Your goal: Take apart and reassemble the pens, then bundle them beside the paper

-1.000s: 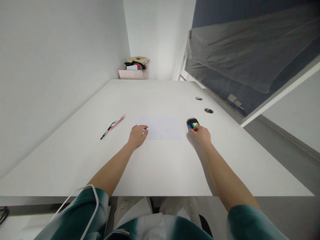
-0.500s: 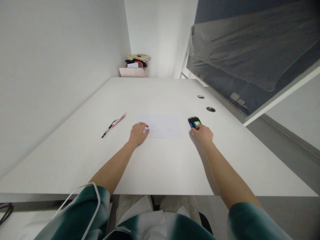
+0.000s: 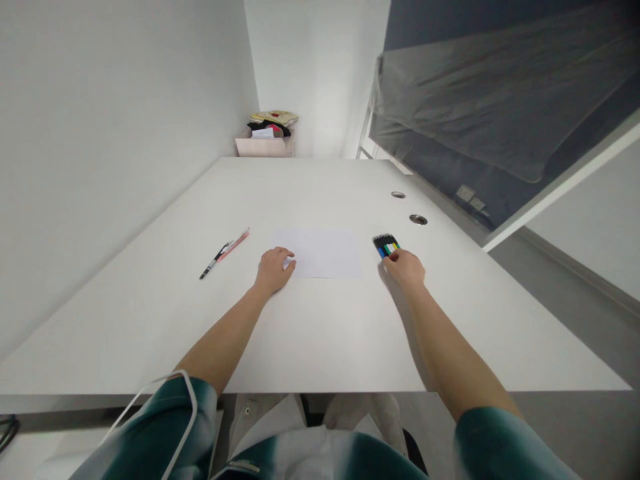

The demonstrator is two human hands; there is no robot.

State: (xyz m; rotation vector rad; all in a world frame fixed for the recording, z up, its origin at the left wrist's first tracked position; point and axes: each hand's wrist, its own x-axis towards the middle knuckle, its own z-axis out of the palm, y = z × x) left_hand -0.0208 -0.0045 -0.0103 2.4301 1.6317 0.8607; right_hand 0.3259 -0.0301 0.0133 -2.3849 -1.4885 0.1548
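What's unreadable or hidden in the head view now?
Head view:
Markers: near ends hidden by the right hand.
Paper: near left corner hidden by the left hand.
Black pen: markings too small to read.
Pink box: lower contents hidden by its front wall.
Black cable: cut off by the left picture edge.

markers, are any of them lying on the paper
No, the markers are at the right hand, to the right of the paper and apart from it.
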